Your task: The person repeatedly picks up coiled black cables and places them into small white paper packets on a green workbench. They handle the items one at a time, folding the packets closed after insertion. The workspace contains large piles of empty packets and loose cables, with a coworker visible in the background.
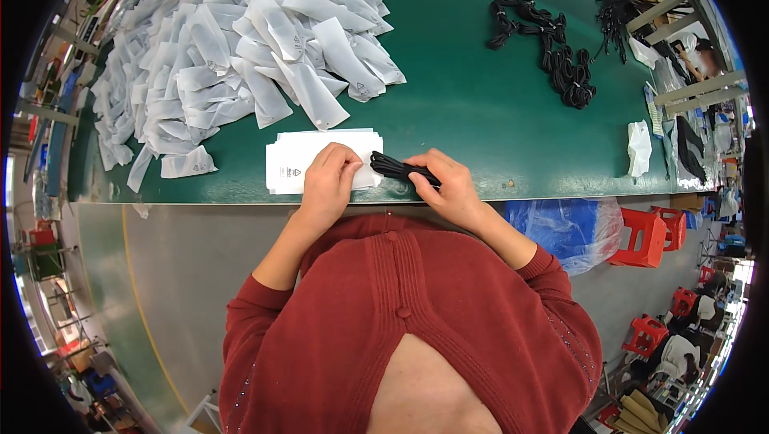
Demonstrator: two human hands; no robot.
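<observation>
Closest to the camera, a dark red knitted cardigan with a ribbed button band (320,322) covers the person's chest and upper arms, and both bare forearms reach forward from its sleeves to the near edge of a long green smooth-topped table (448,114). The left hand (328,182) lies over the right part of a low stack of flat white rectangular bags with small dark print (296,160); its thumb and fingers curl toward each other near the stack's right edge, but I cannot tell whether they pinch the top bag. Just beside it, the right hand (448,186) is closed around a folded bundle of black cable (392,166), thumb on the near side and fingers over the top, with the looped end pointing toward the left hand and over the stack's right edge. To the right of the right hand and below the tabletop are a sheet of blue and clear plastic (561,230) and, further right, a red plastic stool (641,238). On the table well to the right of that hand stands a crumpled white packet (638,148). Beyond the left hand spreads a large heap of loose translucent white bags (232,50); beyond the right hand lies a group of tied black cable bundles (553,46).
</observation>
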